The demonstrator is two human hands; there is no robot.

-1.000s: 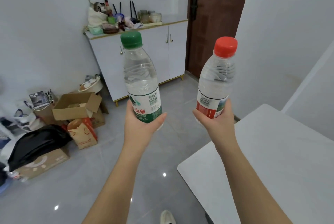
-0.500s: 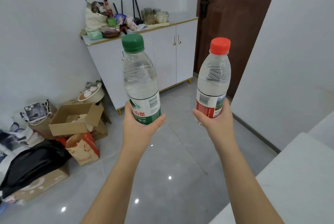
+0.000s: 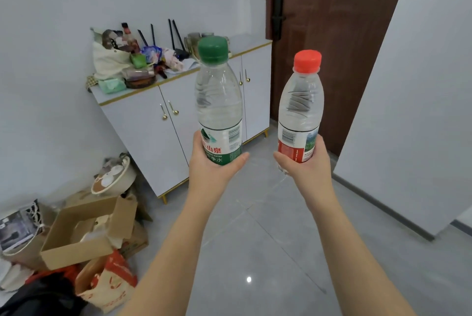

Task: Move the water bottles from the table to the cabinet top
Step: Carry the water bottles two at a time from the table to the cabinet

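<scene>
My left hand grips the lower part of a clear water bottle with a green cap and green label, held upright. In my right hand is a clear bottle with a red cap and red label, also upright. Both are raised in front of me, apart from each other. Ahead stands the white cabinet with gold handles; its top is crowded on the left and bare at the right end. The table is out of view.
Bags, jars, black sticks and packets crowd the cabinet's left half. On the floor at the left lie an open cardboard box, a red-and-white paper bag and other clutter. A brown door is at the right, beside a white wall.
The cabinet has come closer and larger as I walk toward it. The white table has dropped out of view at the right. Both bottles stay held upright.
</scene>
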